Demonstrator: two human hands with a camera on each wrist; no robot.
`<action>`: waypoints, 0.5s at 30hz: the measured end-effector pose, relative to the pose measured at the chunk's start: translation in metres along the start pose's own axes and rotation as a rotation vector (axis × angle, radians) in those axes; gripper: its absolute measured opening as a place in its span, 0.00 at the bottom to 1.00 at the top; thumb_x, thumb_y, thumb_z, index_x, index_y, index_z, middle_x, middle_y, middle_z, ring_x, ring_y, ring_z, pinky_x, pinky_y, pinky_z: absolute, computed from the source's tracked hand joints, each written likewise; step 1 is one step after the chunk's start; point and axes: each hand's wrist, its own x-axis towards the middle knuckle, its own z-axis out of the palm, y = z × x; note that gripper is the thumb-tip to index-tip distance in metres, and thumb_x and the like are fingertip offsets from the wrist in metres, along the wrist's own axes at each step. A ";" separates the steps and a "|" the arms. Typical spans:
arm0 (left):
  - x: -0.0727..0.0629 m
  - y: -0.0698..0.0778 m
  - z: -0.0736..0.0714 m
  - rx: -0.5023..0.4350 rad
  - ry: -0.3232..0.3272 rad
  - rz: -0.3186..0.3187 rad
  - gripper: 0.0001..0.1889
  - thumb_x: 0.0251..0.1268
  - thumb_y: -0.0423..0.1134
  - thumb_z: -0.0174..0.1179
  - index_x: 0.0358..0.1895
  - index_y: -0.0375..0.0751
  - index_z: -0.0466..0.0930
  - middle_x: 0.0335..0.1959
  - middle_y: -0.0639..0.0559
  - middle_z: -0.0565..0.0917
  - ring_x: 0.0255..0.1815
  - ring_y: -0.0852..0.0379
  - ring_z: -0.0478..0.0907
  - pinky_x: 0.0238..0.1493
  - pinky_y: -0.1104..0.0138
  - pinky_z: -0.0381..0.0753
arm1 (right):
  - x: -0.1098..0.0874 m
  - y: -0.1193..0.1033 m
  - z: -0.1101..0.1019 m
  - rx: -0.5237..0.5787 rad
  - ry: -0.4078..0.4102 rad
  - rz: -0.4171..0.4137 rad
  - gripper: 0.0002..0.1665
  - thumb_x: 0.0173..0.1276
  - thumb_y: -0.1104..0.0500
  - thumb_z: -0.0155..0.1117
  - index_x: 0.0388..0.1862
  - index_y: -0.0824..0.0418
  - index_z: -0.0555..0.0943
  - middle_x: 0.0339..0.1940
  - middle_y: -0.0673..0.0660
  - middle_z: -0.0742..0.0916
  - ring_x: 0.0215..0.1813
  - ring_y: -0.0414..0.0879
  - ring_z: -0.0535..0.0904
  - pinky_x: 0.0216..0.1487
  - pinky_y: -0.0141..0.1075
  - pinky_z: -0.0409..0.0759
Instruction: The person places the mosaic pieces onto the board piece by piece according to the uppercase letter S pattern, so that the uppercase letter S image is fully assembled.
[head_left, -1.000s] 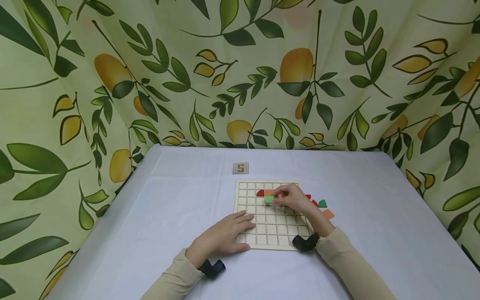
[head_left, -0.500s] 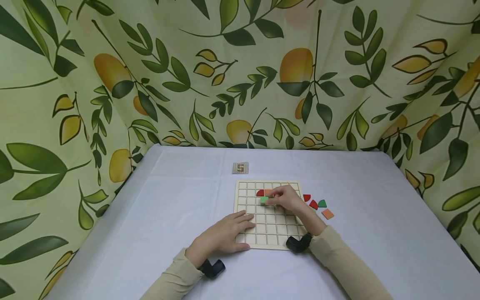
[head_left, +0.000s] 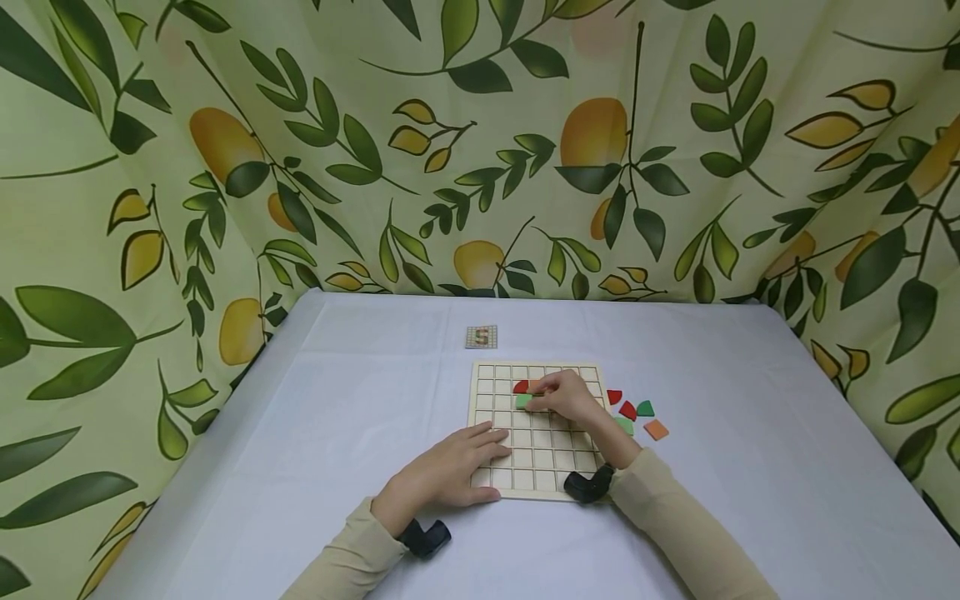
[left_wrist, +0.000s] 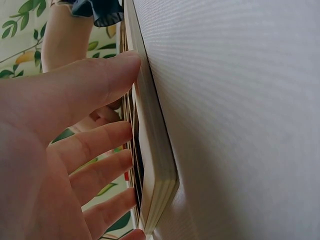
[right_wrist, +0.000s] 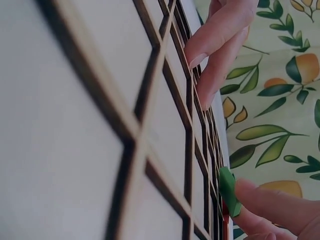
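A wooden grid board (head_left: 522,457) with raised square cells lies on the white table. My right hand (head_left: 567,396) is over its upper part and pinches a light green square tile (head_left: 523,402). In the right wrist view that tile (right_wrist: 229,191) stands tilted at the grid between thumb and finger. Just above it, a red quarter-round tile (head_left: 521,387) and an orange tile (head_left: 535,386) sit in cells, the orange one partly hidden by the fingers. My left hand (head_left: 455,467) rests with spread fingers on the board's lower left edge; the left wrist view shows its thumb (left_wrist: 117,75) at the rim.
Right of the board lie loose tiles: red ones (head_left: 627,410), a dark green quarter-round (head_left: 645,408), a light green one (head_left: 624,426) and an orange square (head_left: 656,429). A small pattern card (head_left: 481,337) lies behind the board. A leaf-print curtain (head_left: 480,167) stands behind the table.
My right hand has moved slightly left along the board, carrying the light green tile to below the red and orange tiles. The loose tiles at right are less covered. The left hand has stayed put.
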 end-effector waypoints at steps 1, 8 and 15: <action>0.000 0.000 0.000 0.004 -0.002 -0.002 0.30 0.67 0.52 0.65 0.69 0.45 0.75 0.76 0.50 0.68 0.80 0.46 0.59 0.79 0.55 0.62 | 0.000 0.000 0.001 -0.003 0.001 0.000 0.13 0.55 0.65 0.78 0.39 0.71 0.88 0.18 0.48 0.74 0.27 0.42 0.65 0.28 0.32 0.63; 0.000 -0.001 0.001 0.004 0.006 0.013 0.30 0.67 0.51 0.65 0.69 0.44 0.75 0.76 0.49 0.69 0.80 0.45 0.60 0.78 0.54 0.62 | -0.001 -0.004 0.004 -0.036 0.015 0.025 0.12 0.55 0.66 0.78 0.38 0.70 0.88 0.18 0.49 0.73 0.26 0.42 0.64 0.28 0.32 0.62; 0.000 0.000 0.000 -0.008 0.009 0.008 0.29 0.67 0.51 0.65 0.69 0.44 0.75 0.76 0.49 0.69 0.79 0.45 0.60 0.78 0.54 0.62 | 0.000 -0.009 0.006 -0.088 0.020 0.049 0.12 0.55 0.66 0.79 0.38 0.68 0.89 0.18 0.50 0.72 0.27 0.43 0.64 0.28 0.32 0.61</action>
